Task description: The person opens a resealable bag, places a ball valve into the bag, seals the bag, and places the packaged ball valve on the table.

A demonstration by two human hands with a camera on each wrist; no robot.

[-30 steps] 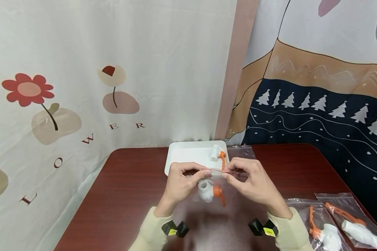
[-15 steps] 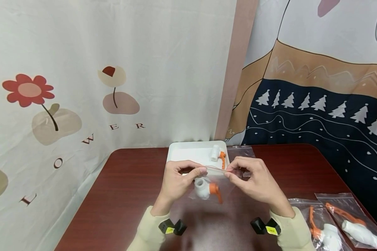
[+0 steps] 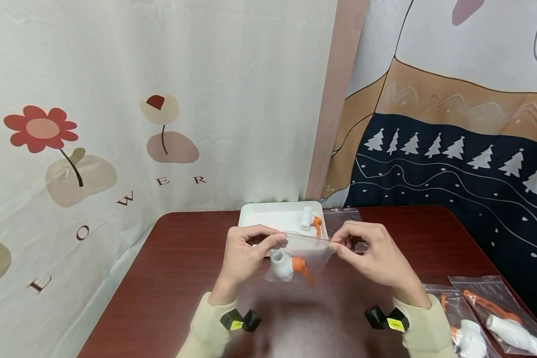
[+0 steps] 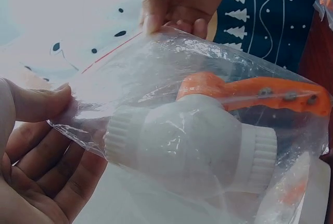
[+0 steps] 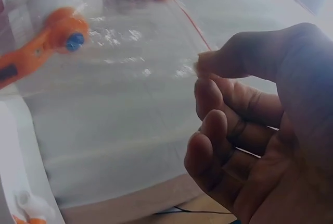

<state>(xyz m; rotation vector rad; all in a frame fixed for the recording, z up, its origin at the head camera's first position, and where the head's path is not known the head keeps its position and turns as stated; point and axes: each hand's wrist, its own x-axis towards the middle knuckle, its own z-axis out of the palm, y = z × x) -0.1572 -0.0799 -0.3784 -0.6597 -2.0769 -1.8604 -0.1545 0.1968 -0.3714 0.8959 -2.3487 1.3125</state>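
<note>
Valve (image 3: 284, 267) hung near the left hand (image 3: 244, 252)

We saw the white valve inside a clear bag (image 4: 140, 78), its orange handle (image 3: 300, 265) showing through the plastic, over the tabletop (image 3: 179, 278) on the person's side of the tray (image 3: 268, 219). The left hand pinched one end of the bag's red-lined edge, and the right hand (image 3: 376, 256) pinched the other between thumb and fingertip, so the edge ran across between them. The valve lay below that edge, near the left hand's fingers and farther from the right hand. Its long axis ran from a ribbed end close to the left hand, slanting down and away. In the head view, one round opening faced upward, while the handle pointed right and downward. Whether the bag touched the tabletop, we could not tell.
</note>
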